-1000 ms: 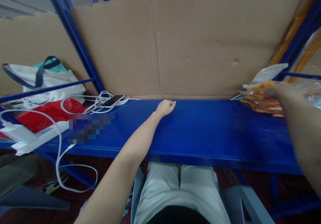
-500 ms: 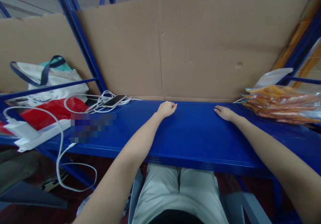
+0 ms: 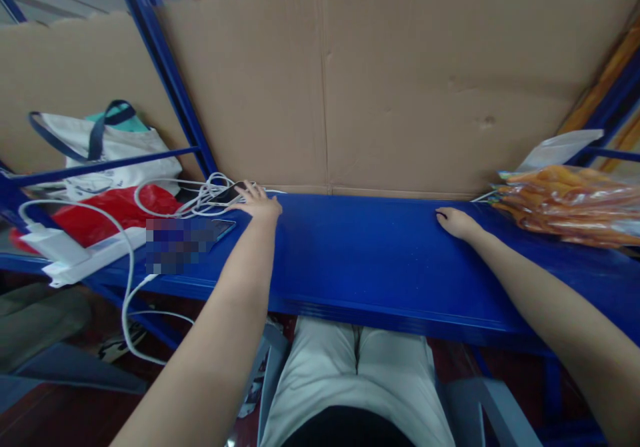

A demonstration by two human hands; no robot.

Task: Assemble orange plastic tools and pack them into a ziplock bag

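My left hand (image 3: 257, 201) is open, its fingers spread over the near side of a dark phone (image 3: 227, 193) at the back left of the blue table (image 3: 360, 253). The hand partly covers the phone, and I cannot tell whether the fingertips touch it. Loops of white charging cable (image 3: 203, 200) lie around that phone. On the table's right half rests my right hand (image 3: 456, 224), fingers loosely curled in, with nothing seen in it. A second device (image 3: 223, 229), largely blurred out, lies closer to the front left, with a white cable plugged in.
At left are a white power strip (image 3: 117, 250) with a charger (image 3: 55, 245), a red plastic bag (image 3: 110, 215) and a white tote bag (image 3: 123, 160). Orange items in clear plastic bags (image 3: 570, 203) lie at right. A cardboard wall (image 3: 425, 87) closes the back. Another person's leg (image 3: 45, 320) shows lower left.
My left hand has moved left from the middle of the table to the phone, and its fingers have spread. My right hand stays in place, its fingers slightly more curled. The view has shifted slightly.
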